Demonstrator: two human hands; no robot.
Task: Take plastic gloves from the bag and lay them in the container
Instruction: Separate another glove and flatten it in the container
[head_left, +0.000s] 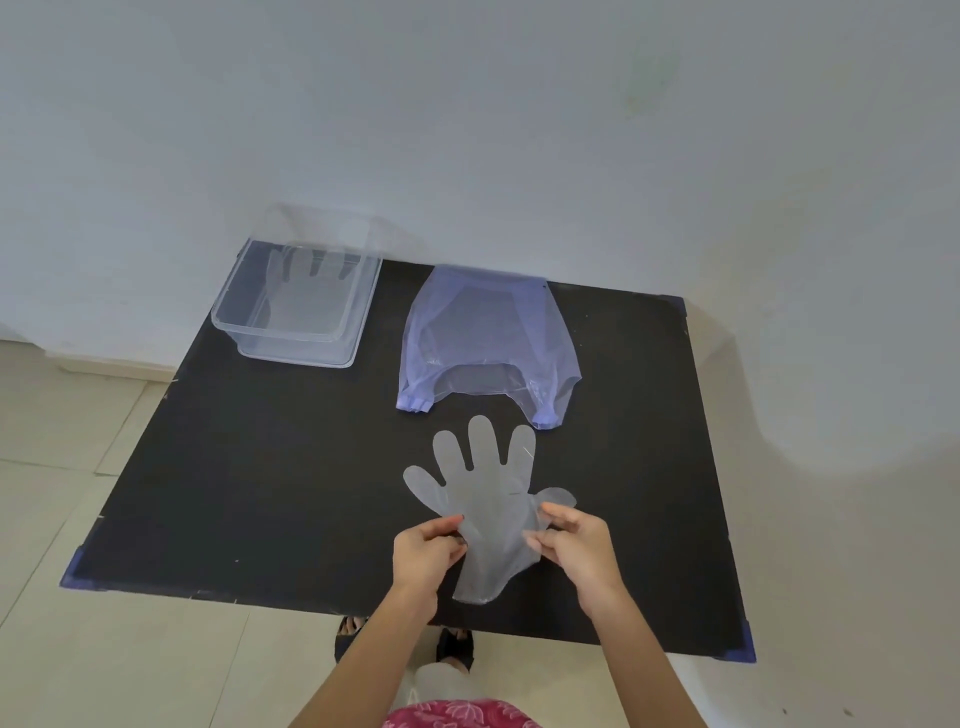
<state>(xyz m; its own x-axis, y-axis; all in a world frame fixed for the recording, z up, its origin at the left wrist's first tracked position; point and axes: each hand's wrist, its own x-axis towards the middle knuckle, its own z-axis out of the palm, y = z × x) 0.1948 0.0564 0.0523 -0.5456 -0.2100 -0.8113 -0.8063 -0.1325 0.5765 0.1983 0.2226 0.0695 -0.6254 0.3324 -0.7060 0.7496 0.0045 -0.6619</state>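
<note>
A clear plastic glove (485, 499) lies spread flat on the black table, fingers pointing away from me. My left hand (423, 558) pinches its left edge near the cuff. My right hand (574, 545) pinches its right edge just below the thumb. Beyond the glove lies a flat bluish plastic bag (485, 338), its handles toward me. At the table's far left stands a clear rectangular container (291, 340), with another clear glove (304, 291) lying flat inside it.
The black table (260, 493) has blue corner caps and stands against a white wall. Pale floor tiles surround it. My feet in dark sandals (454, 644) show below the near edge.
</note>
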